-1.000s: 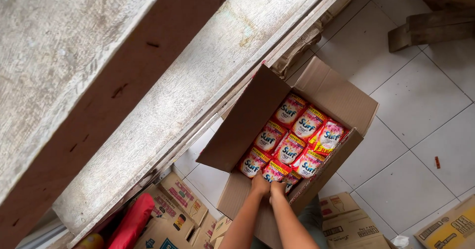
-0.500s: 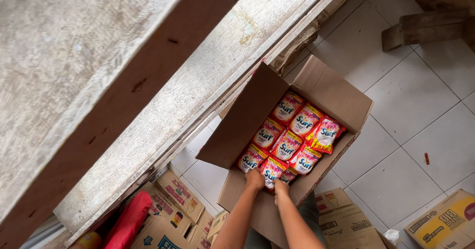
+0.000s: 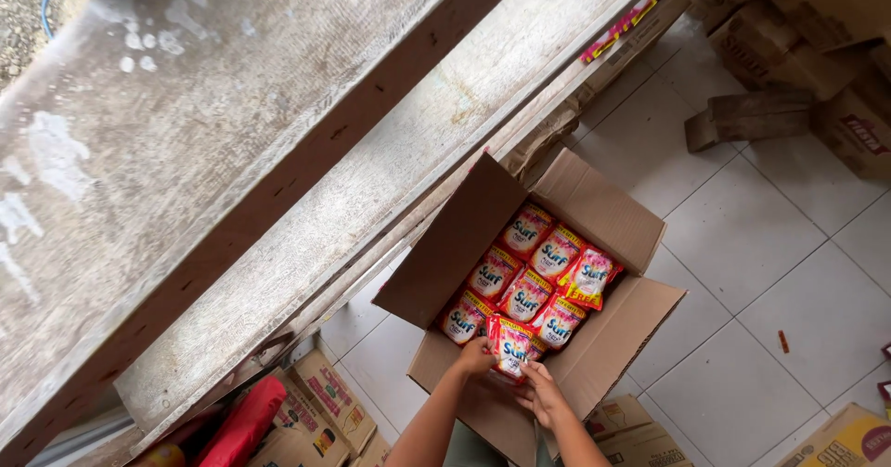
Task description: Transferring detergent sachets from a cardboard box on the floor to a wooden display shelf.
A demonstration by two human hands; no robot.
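Observation:
An open cardboard box (image 3: 620, 218) stands on the tiled floor, filled with several pink detergent pouches (image 3: 527, 293). My left hand (image 3: 474, 359) and my right hand (image 3: 544, 396) hold one pink pouch (image 3: 511, 344) between them at the near end of the box, lifted a little above the rows. One more pouch (image 3: 592, 275) lies tilted on top at the box's far right side.
Wide wooden shelf boards (image 3: 278, 179) run diagonally across the left. Cardboard cartons (image 3: 320, 402) and a red bag (image 3: 239, 427) lie under them. More cartons (image 3: 798, 21) stand at the top right and bottom right (image 3: 840, 439). A wooden block (image 3: 747, 119) lies on the white tiles.
Both hands have closed on a pouch at the near end and raised it slightly. The camera view has shifted, so the box sits lower in the frame.

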